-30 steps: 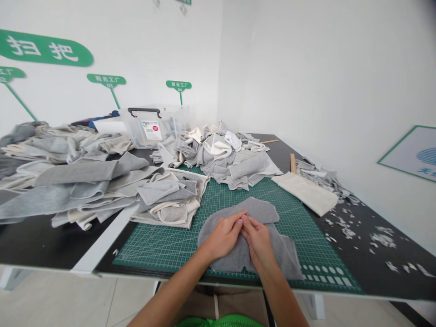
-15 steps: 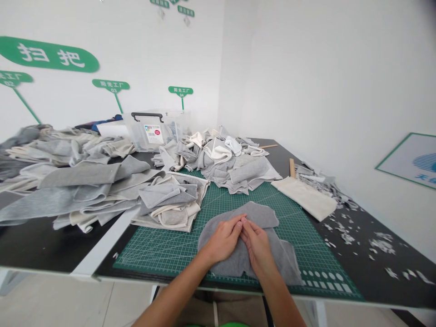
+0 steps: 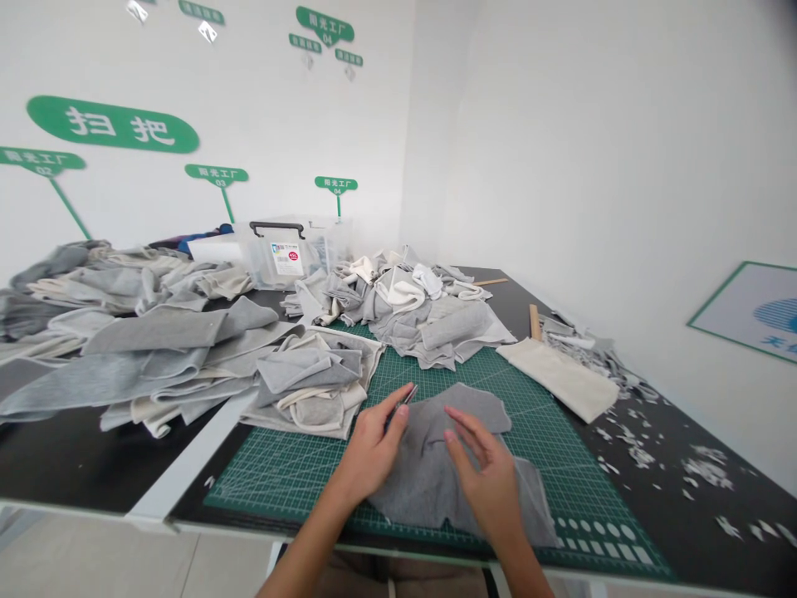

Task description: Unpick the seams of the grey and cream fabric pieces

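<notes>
A grey fabric piece (image 3: 429, 482) with a notched right side lies on the green cutting mat (image 3: 292, 465). My left hand (image 3: 372, 448) is over its left edge, thumb and forefinger closed on a small pointed metal tool (image 3: 408, 397). Only its shiny tip and a dark part show, so its exact kind is unclear. Above the middle of the fabric is my right hand (image 3: 489, 482), fingers bent and apart, holding nothing. A folded stack of grey and cream cloth (image 3: 311, 374) sits on the mat just beyond my left hand.
Grey fabric piles up at the left (image 3: 149, 365) and at the mat's far end (image 3: 429, 311). Behind them stands a clear plastic box (image 3: 267, 257). On the right are a cream cloth (image 3: 560, 378), a wooden stick (image 3: 534, 322) and scattered scraps (image 3: 641, 453).
My hands, fingertips together before, have separated. The left has moved leftward, and the metal tool now shows in it. My right hand has opened. The whole view has shifted slightly.
</notes>
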A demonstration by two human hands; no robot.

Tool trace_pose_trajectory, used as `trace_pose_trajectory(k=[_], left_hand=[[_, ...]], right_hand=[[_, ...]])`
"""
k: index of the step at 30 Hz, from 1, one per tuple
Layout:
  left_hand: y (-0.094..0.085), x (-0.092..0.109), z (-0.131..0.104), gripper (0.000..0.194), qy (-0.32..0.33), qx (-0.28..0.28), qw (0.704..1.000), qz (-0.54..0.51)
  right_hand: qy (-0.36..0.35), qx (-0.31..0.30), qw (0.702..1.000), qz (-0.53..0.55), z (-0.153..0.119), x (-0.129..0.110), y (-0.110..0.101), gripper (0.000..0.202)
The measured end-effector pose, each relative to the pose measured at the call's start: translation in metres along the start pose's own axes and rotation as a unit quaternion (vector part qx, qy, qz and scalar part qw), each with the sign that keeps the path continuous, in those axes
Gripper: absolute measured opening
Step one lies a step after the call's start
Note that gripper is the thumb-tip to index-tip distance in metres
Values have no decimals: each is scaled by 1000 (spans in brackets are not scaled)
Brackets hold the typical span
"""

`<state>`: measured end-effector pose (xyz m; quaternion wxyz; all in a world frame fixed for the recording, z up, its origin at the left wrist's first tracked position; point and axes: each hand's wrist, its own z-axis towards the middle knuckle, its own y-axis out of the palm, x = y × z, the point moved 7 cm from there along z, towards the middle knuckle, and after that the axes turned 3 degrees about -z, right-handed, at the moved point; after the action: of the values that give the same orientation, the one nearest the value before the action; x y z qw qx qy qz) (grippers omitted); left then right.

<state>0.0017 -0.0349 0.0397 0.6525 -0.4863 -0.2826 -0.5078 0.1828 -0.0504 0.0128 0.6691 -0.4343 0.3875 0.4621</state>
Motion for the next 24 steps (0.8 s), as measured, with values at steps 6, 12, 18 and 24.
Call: trace_pose_trajectory(k=[6,12,18,24], left_hand=[[-50,-11,-23,43,-22,57,995,79],[-75,-46,-50,45,-83,65,988,111],[-78,-69,-66,44,-113,69,988,81],[-83,-78,-69,44,-123,88,988,37]], right_hand=[[-82,-252,934,-238,-12,-19,13,68],[-124,-359,871,-313,2,-16,25,91],[-135,-432,835,-313,10,-6,42,95],[-204,-361,837,-357,12,-13,53,39]])
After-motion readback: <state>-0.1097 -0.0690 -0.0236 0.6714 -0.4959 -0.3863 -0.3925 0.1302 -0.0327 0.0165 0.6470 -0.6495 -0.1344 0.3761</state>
